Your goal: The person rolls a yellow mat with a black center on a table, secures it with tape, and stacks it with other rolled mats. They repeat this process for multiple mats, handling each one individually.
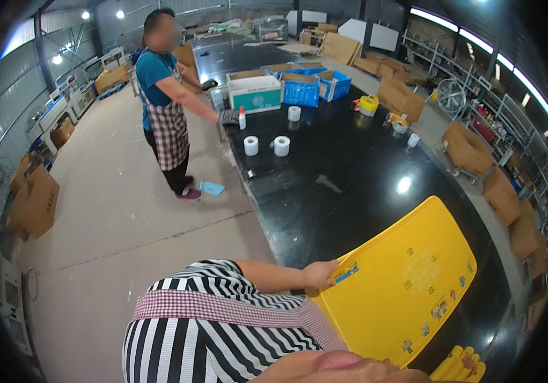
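Note:
My left hand [320, 274] is closed round the left edge of a yellow plastic panel [376, 306] with rounded corners and small cartoon stickers. The panel stands tilted over the near end of a black table [306, 210], and its lower edge runs out of sight behind my body. Several yellow tube-like pieces [459, 367] lie close together by the panel's near right corner, partly cut off by the picture's lower edge. My right hand does not show.
Across the table a co-worker [165, 96] in a checked apron rests a gloved hand by a red-capped white bottle [242, 120]. White rolls [281, 146], a green-and-white carton [253, 92], blue crates [299, 88] and tape rolls [368, 106] stand there. Cardboard boxes [466, 148] line the right side.

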The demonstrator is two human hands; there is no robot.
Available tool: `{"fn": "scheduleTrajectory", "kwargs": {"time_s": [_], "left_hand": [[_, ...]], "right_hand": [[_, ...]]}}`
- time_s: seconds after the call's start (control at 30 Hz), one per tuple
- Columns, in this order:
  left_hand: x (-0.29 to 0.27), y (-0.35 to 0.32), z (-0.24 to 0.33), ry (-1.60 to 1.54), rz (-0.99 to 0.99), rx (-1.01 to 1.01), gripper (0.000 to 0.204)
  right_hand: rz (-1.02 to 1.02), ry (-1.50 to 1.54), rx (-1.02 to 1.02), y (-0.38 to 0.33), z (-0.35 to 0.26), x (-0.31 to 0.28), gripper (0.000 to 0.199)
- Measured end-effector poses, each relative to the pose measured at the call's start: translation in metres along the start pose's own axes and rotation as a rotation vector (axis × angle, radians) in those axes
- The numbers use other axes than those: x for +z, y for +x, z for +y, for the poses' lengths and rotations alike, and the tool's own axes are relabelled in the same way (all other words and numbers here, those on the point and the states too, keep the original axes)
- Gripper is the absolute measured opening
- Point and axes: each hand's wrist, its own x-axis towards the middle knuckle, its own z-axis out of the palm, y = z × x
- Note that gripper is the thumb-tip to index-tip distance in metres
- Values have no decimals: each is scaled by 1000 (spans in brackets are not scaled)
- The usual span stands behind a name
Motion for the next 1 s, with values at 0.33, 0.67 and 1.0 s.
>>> {"fn": "scheduleTrajectory", "kwargs": {"time_s": [0.33,0.67,1.0], "left_hand": [[-17,-6,17,-10,-33,-121,46],[-8,-4,12,-74,-43,-121,51],[-10,-4,15,-68,-43,-113,52]], "right_hand": [[204,-874,-444,6,20,-6,48],[283,-1210,-622,4,19,6,47],[272,-1165,-585,3,18,2,46]]}}
